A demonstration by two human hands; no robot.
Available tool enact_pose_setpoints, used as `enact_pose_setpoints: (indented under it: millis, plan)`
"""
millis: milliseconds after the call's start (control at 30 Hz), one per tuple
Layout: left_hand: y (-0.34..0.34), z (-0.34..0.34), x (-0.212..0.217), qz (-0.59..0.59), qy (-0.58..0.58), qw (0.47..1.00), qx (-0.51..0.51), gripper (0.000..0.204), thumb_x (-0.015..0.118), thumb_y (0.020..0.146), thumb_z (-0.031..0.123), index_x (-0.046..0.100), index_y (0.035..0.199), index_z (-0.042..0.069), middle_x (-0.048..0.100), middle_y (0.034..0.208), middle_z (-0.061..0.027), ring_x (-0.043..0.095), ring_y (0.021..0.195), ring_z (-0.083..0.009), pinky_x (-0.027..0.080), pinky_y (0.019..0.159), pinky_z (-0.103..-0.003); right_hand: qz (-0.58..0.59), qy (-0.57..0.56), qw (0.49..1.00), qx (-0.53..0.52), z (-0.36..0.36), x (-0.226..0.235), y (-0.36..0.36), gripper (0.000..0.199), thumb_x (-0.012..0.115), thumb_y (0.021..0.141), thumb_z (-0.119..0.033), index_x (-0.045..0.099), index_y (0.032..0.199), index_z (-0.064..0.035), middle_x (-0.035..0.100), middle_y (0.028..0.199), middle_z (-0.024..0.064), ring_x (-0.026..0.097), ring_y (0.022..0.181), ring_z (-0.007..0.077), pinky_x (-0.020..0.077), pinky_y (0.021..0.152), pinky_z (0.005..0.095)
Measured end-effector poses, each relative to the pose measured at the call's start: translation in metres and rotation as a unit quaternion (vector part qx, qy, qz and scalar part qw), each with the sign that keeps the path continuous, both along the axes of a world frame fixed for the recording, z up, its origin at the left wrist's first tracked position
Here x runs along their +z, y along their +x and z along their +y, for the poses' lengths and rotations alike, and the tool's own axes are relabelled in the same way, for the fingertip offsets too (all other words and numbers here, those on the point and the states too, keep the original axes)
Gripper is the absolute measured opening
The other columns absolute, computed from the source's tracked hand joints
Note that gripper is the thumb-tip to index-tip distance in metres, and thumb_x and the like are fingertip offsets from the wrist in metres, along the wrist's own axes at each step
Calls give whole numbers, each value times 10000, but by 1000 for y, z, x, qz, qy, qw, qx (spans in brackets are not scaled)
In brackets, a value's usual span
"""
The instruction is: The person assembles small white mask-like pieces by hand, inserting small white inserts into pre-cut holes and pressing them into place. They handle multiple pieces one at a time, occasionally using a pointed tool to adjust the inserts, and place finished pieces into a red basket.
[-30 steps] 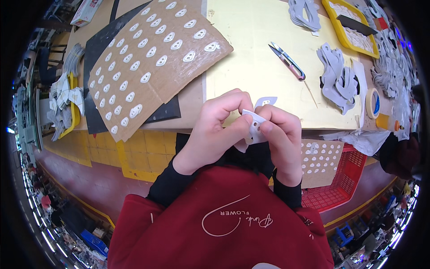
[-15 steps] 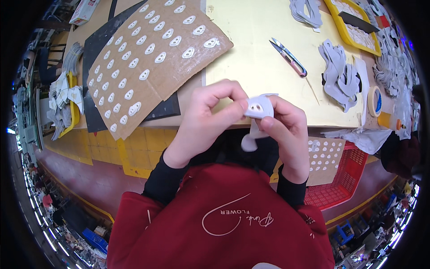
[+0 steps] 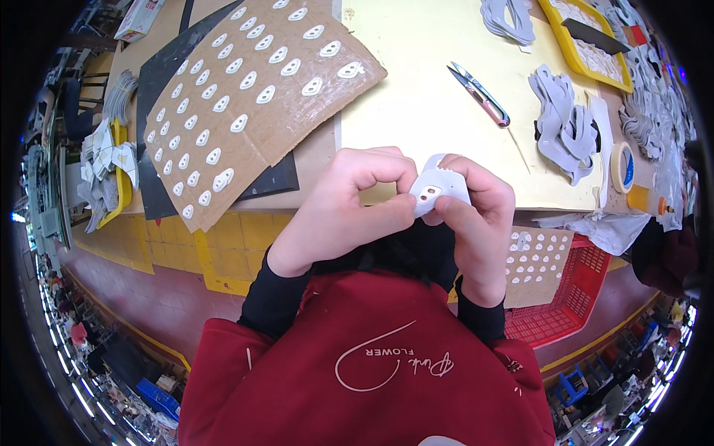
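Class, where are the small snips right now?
In the head view, the small snips lie right of centre on the pale yellow sheet, beyond the person's right hand and just left of a pile of grey cut pieces.

I count two hands of mine, left hand (image 3: 357,202) and right hand (image 3: 476,212), on one pale piece (image 3: 446,181) showing two dark holes. Two cardboard sheets (image 3: 297,111), roughly forty white two-hole bits (image 3: 248,79) visible on the larger, those on the smaller too tiny for me to count reliably. Also one pair of snips (image 3: 494,111), one thin stick (image 3: 518,150), one tape roll (image 3: 616,166), one red basket (image 3: 586,288), two yellow trays (image 3: 564,53), one black board (image 3: 278,183).
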State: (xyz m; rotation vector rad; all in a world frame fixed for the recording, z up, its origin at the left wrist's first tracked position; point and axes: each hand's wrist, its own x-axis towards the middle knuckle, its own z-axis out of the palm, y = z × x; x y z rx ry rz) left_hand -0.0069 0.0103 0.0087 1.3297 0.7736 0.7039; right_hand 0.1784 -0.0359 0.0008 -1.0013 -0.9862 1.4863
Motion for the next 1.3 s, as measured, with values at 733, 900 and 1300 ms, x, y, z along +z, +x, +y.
enact_pose_setpoints:
  millis: [733, 900, 1300]
  plan:
    - [-2, 1, -4, -15, 32, 999, -29, 85, 634, 827, 31, 568, 777, 12, 553, 767, -37, 508, 778, -122, 426, 734, -278, -50, -49, 997, 34, 2, 5, 6, 50, 656, 847, -1, 630, 890, -6, 551, 773, -40, 452, 691, 20, 356, 597, 199]
    - [-5, 2, -9, 13, 82, 996, -29, 76, 645, 800, 16, 570, 783, 14, 549, 754, -42, 511, 787, -141, 427, 745, -282, -100, -46, 993, 36, 1, 4, 4, 27, 656, 854, -3, 635, 871, -6, 553, 769, -52, 452, 684, 21, 356, 585, 206]
    - [4, -5, -19, 49, 108, 987, 111, 102, 615, 925, 65, 617, 869, -21, 606, 819, -79, 564, 767, -164, 437, 713, -278, -83, -7, 996, -19, 2, -3, 0, 139, 700, 935, -135, 671, 921, 1, 618, 775, 7, 547, 751, 68, 449, 687, 243]
